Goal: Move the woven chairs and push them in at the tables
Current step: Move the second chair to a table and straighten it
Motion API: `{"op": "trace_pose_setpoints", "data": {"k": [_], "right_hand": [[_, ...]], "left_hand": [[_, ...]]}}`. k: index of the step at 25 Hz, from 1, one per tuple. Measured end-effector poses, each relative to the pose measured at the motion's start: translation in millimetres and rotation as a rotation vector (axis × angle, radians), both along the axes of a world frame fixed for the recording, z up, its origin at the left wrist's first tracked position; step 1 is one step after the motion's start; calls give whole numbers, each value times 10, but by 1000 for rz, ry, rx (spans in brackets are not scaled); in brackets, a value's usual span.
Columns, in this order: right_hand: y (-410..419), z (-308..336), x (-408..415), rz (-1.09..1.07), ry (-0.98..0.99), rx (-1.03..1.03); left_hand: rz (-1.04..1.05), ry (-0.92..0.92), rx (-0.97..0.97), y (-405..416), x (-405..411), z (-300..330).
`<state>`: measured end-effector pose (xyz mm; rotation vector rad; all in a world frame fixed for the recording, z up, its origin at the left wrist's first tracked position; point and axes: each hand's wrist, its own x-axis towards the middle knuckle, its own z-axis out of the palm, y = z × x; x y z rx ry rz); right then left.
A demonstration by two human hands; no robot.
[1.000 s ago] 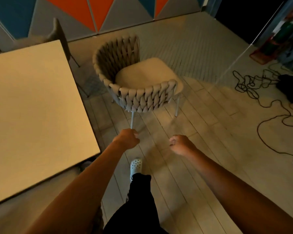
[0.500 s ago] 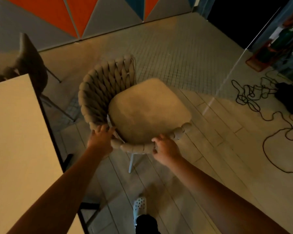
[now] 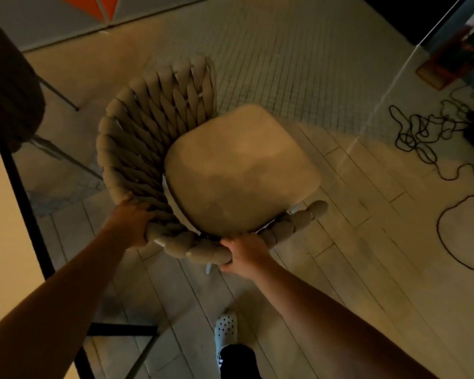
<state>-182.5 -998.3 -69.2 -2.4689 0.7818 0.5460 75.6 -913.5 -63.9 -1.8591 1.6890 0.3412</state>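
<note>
A beige woven chair (image 3: 159, 138) with a padded seat cushion stands on the floor right in front of me, its thick braided rim curving toward me. My left hand (image 3: 130, 217) grips the rim at its near left curve. My right hand (image 3: 244, 255) grips the near part of the rim, thumb and fingers wrapped round the braid. The light tabletop (image 3: 3, 203) with its black frame runs along the left edge of the view, just left of the chair.
A second, darker chair (image 3: 11, 86) stands behind the table at the far left. Tangled black cables (image 3: 427, 138) lie on the floor to the right. A thin pale pole (image 3: 389, 83) slants across the right. My white shoe (image 3: 226, 328) is below the chair.
I stepped up to the chair; both hands went from hanging in front of me to taking hold of its near rim. The chair now fills the view closer.
</note>
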Motion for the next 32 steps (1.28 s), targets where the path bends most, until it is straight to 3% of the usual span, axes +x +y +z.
{"op": "trace_pose_setpoints", "data": {"k": [6,12,17,20,22,24,26,28,29,31,32], "right_hand": [[-25,13,-425,68,14,49],[-58,50,-1499,140,22,69],[-219,106,-2554,213,149,78],[-364,212,-3010,250,332,34],[-402,228,-3215,259,581,-6],[-353,237,-3277,183,763,66],[-224,271,-3202,184,882,216],[82,255,-3118,153,815,331],[294,207,-3104,131,677,372],[667,95,-3144,103,317,281],[802,43,-3187,111,179,136]], "left_hand": [[102,3,12,200,-541,20],[300,33,-5,598,-1849,-11],[467,104,-69,826,-3244,-108],[507,255,-42,794,-3933,-119],[295,355,52,826,-4119,-136],[118,254,98,918,-3885,-83],[183,118,82,1063,-3471,-27],[324,130,-5,1164,-3217,27],[351,139,-36,1180,-3202,11],[365,109,-56,1153,-3292,-50],[382,102,-64,1166,-3355,-65]]}}
